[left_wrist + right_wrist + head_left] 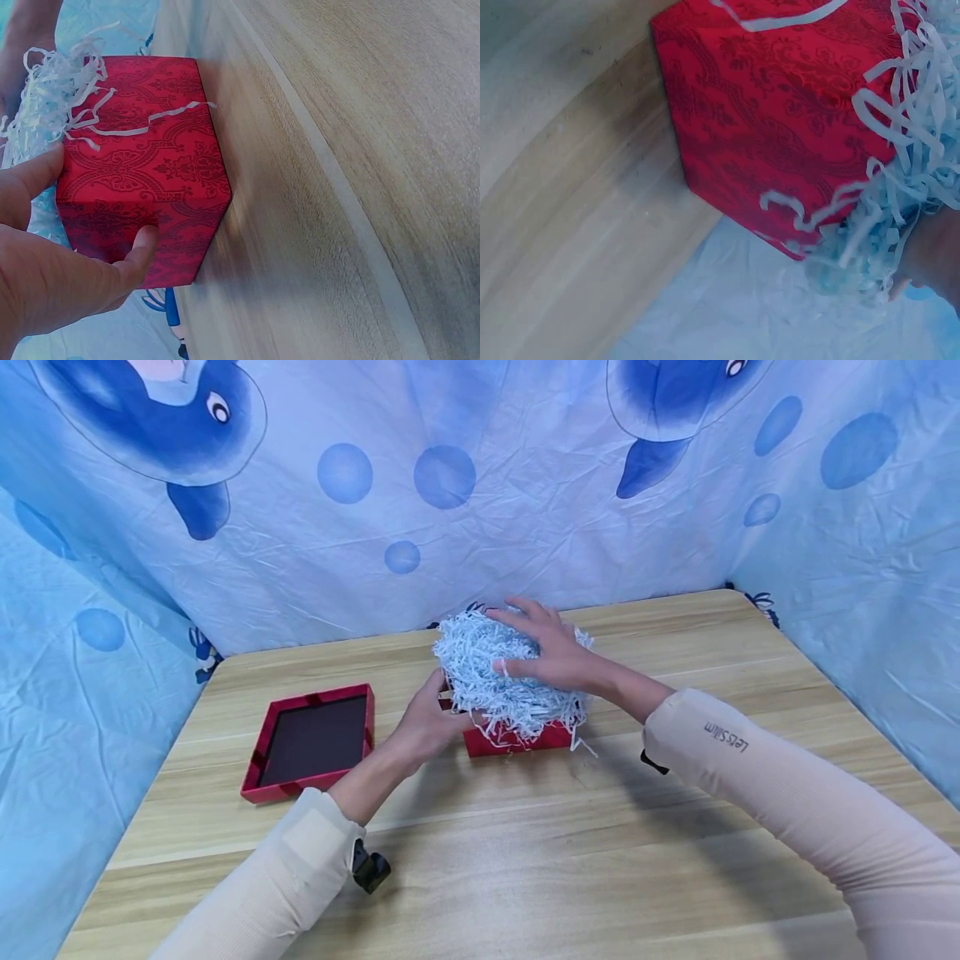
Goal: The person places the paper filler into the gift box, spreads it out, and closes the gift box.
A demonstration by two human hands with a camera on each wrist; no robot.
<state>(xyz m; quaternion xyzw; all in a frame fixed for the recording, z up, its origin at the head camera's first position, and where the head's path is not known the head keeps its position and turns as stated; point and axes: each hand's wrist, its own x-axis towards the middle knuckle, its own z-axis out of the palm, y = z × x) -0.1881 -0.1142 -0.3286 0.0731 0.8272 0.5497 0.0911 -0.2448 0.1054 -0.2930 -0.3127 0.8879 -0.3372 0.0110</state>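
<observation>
A red patterned gift box (555, 737) stands on the table, heaped above its rim with pale blue shredded paper (476, 664). My left hand (431, 724) holds the box at its near left corner. In the left wrist view, the thumb lies by the rim and a fingertip touches the side of the box (142, 165). My right hand (551, 647) rests on top of the heap with its fingers spread. Paper strands (922, 97) hang over the front of the box in the right wrist view, where that hand is mostly hidden.
A red box lid (370, 727), its dark inside facing up, lies left of the box. The wooden table (510, 860) ends at a blue curtain (510, 552) printed with whales and bubbles at the back and sides.
</observation>
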